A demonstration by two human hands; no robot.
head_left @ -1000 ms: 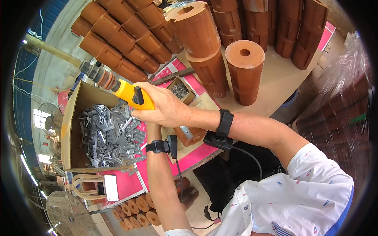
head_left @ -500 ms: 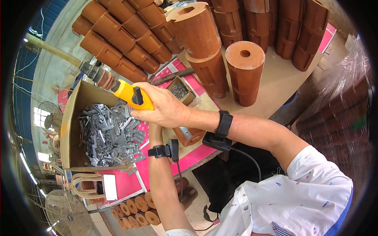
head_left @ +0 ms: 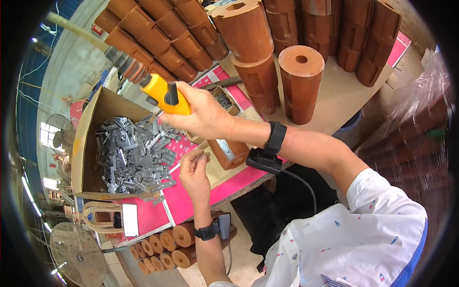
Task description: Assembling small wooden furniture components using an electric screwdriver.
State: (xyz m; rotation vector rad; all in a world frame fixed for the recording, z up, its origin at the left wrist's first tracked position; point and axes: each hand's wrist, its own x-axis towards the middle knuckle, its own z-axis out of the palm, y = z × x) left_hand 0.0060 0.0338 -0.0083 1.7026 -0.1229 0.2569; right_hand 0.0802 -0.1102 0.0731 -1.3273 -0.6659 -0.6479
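Observation:
My right hand (head_left: 208, 112) grips a yellow hand-held power tool (head_left: 165, 94) with a black switch on its side. A ribbed black and orange sleeve runs up from the tool toward a pale pole at the upper left. Below it, my left hand (head_left: 195, 174) is raised over the table's near edge, its fingers curled together; whatever they hold, if anything, is too small to make out. Just right of that hand a brown cylinder (head_left: 230, 158) lies on its side on a board, a silver metal plate (head_left: 224, 149) on its upper face.
An open cardboard box (head_left: 82, 158) of grey metal plates (head_left: 131, 160) stands at the left. A small box of screws (head_left: 224, 100) sits beyond my right hand. Brown cylinders (head_left: 301, 86) stand and lie stacked behind; more lie under the pink table (head_left: 224, 193). A fan (head_left: 79, 256) is lower left.
My left hand has drawn back toward me, out from beneath the right hand. The right hand still holds the tool, in slightly changed position. The whole view has shifted a little.

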